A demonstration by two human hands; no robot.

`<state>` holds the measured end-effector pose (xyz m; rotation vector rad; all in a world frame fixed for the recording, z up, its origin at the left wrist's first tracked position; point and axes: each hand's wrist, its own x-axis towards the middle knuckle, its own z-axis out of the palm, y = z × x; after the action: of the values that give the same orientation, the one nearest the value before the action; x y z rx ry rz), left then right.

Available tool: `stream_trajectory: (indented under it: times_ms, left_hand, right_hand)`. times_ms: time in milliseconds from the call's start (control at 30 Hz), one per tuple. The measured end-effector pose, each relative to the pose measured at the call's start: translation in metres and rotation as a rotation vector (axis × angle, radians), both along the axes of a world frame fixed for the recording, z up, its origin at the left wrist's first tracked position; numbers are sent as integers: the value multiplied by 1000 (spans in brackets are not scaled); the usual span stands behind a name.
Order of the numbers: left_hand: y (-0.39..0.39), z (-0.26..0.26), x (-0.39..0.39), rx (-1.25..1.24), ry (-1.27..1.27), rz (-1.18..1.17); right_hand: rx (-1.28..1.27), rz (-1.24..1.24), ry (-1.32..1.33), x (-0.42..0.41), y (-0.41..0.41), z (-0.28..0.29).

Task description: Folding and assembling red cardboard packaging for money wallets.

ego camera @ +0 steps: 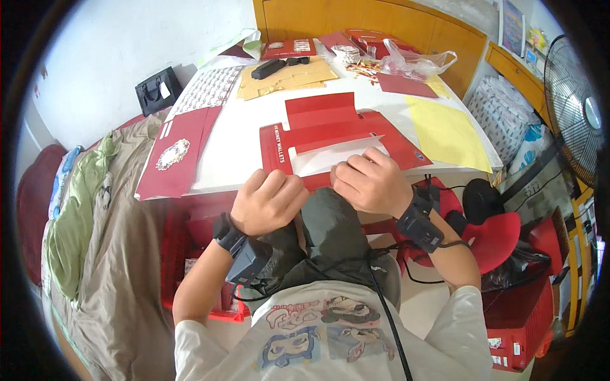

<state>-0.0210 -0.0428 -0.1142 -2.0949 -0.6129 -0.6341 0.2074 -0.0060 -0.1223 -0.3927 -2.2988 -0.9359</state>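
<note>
In front of me at the table's near edge lies a red printed cardboard blank (329, 135), with cut-outs, a raised back panel and white writing. Its near part is folded up and shows a white inner face (317, 159). My left hand (271, 200) is curled at the blank's near left edge. My right hand (374, 183) closes over the near edge farther right, against the white face. The fingertips of both hands are hidden underneath. Each wrist wears a black strapped device.
The white table (238, 138) carries dark red sheets (176, 152) with stacked white cut-outs, yellow paper (448, 133), tan sheets (286, 76), a black case (268, 69) and a plastic bag (414, 64). A fan (574, 109) stands right, a red crate (238, 309) below, and cables cross my lap.
</note>
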Motion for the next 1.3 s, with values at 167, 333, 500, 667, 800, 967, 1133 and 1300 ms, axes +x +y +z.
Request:
stream_trajectory:
  times_ms: [167,333,500,667,800,967,1133,1300]
  left_hand:
    - [3,-4,4,-25,40,-118]
    - [-4,2,7,-18,42,-71]
    - [-3,1,-9,3,46,-55]
    - [-2,4,2,15,53,69]
    - [-6,2,21,-108,27,115]
    - [-8,3,6,-170,-31,106]
    - [-3,4,11,-122,-73,158]
    - [-6,7,27,-158,-5,136]
  right_hand:
    - [31,50,6,-7,-2,1]
    - [22,60,-39,-3,-5,1]
    - [80,-6,38,14,6,6]
    - [42,-51,-1,11,3,6]
    - [43,-36,6,-5,-4,6]
    - [112,-83,120,8,-7,3]
    - [135,-175,48,13,-13,4]
    - [112,-116,90,3,-11,1]
